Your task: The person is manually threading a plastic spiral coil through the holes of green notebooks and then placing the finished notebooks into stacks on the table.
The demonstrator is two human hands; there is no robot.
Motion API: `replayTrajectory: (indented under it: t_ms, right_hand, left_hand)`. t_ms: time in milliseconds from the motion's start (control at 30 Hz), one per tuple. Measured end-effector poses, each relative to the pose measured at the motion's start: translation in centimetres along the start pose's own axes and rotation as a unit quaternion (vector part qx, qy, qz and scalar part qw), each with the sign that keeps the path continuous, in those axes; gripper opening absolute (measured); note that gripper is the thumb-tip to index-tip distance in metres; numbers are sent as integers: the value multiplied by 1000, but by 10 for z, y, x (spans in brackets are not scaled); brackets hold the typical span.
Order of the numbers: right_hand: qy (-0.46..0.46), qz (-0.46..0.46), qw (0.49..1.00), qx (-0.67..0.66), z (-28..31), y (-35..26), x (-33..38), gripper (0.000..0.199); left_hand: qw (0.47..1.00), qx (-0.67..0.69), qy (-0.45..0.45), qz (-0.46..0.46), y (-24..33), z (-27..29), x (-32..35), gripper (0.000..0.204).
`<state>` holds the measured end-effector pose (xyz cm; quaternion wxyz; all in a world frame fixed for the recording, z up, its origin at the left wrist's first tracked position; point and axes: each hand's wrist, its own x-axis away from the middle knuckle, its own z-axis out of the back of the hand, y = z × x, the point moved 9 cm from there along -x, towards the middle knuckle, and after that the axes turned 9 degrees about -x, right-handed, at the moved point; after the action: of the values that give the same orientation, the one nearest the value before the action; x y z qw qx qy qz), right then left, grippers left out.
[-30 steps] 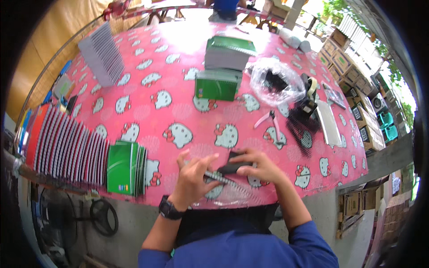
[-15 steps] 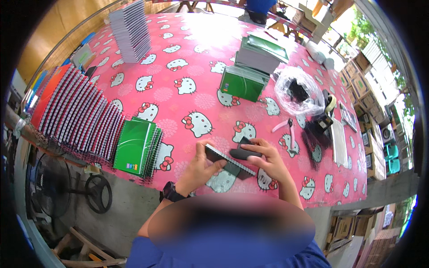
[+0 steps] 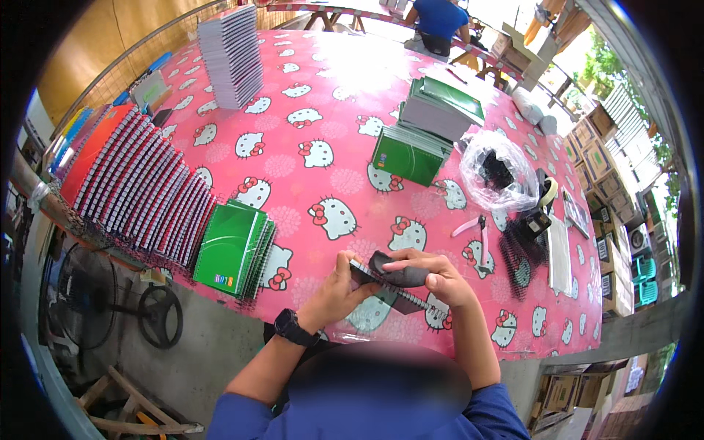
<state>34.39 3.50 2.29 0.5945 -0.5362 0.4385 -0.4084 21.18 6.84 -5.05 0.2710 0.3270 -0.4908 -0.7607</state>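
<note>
- Fingers of the left hand (image 3: pixel 330 297) pinch the far end of a dark spiral-bound notebook (image 3: pixel 408 305), which slants between both hands near the surface's (image 3: pixel 293 192) close edge.
- Fingers of the right hand (image 3: pixel 449 284) curl around a dark pad (image 3: pixel 403 274), perhaps cloth, at the coil; contact is unclear.
- 1 pair of pliers (image 3: pixel 484 242), with 2 pink handles, lies beyond.

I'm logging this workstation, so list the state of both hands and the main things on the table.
Left hand: closed on the spiral-bound item
Spiral-bound item: held slanted
Right hand: closed on the dark piece
Dark piece: held at the spiral edge
Pink-handled pliers: lying, handles spread
Clear plastic bag: crumpled, black contents inside
Left green notebooks: closed, stacked
Central green notebooks: closed, stacked
Pale notebook stack: standing tall
</note>
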Motion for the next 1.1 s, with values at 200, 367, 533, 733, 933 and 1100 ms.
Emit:
replayTrajectory:
  t_ms: [200, 367, 533, 733, 933, 1100]
  right_hand:
    - [217, -31, 891, 397, 54, 0, 21, 53]
    - [199, 112, 927, 298, -1, -59, 17, 37]
    - [180, 119, 947, 237, -24, -63, 19, 30]
    - [170, 158, 945, 232, -34, -70, 18, 26]
    - [154, 124, 954, 224, -38, -66, 19, 30]
    - [130, 148, 951, 239, -43, -70, 19, 30]
  left_hand:
    - [998, 28, -12, 47, 8, -1, -1, 36]
    - [999, -27, 38, -5, 30, 2, -2, 34]
    - [992, 24, 115, -45, 75, 15, -2, 21]
    - [986, 32, 141, -89, 83, 22, 5, 20]
    - [986, 29, 109, -119, 88, 19, 8, 20]
    - [985, 68, 111, -110, 89, 22, 12, 19]
